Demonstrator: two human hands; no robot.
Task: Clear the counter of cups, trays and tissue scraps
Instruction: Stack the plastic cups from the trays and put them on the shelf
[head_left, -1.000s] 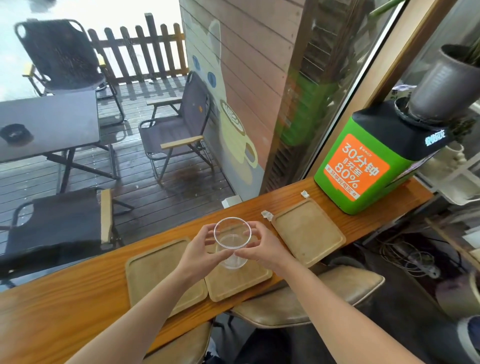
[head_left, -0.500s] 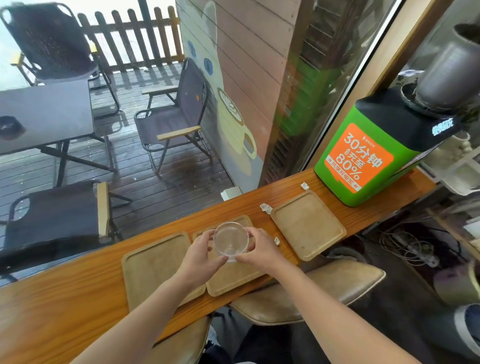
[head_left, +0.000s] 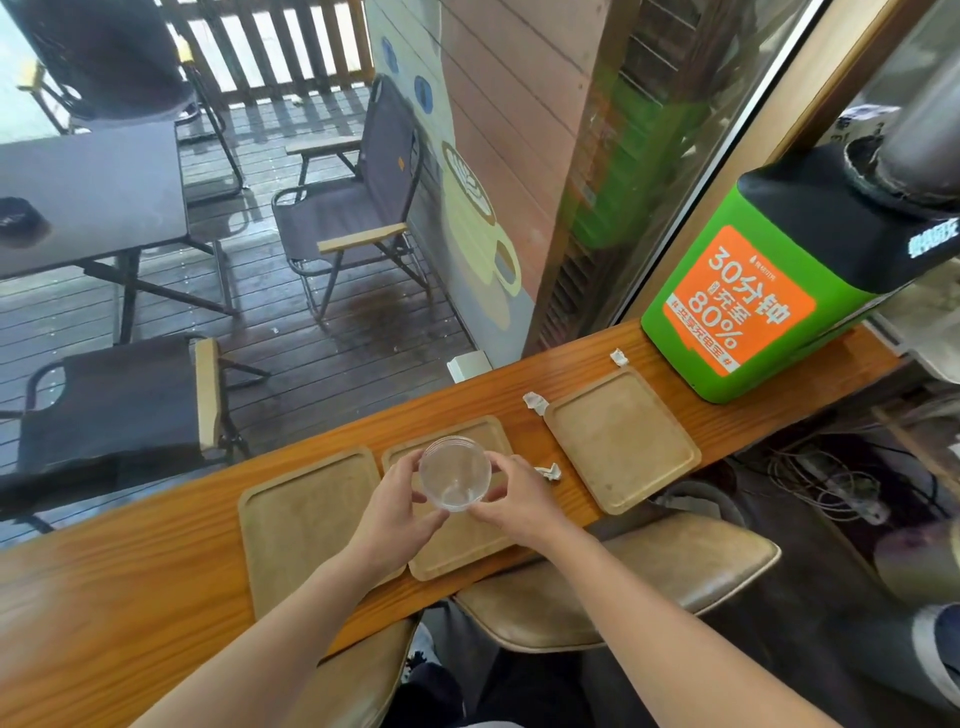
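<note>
A clear plastic cup is held over the middle tray in both hands.
Padded stools are seen nearest, under the wooden counter. The cup's sides are pinched by the curled left hand and right hand. Flat, round-cornered wooden trays are laid alongside. Crumpled tissue scraps are scattered near the right tray, and a green charging box is seen beyond.

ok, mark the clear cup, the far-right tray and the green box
clear cup (head_left: 456, 483), head view, its bottom.
far-right tray (head_left: 623, 447), head view, bare middle.
green box (head_left: 743, 301), head view, orange label.
</note>
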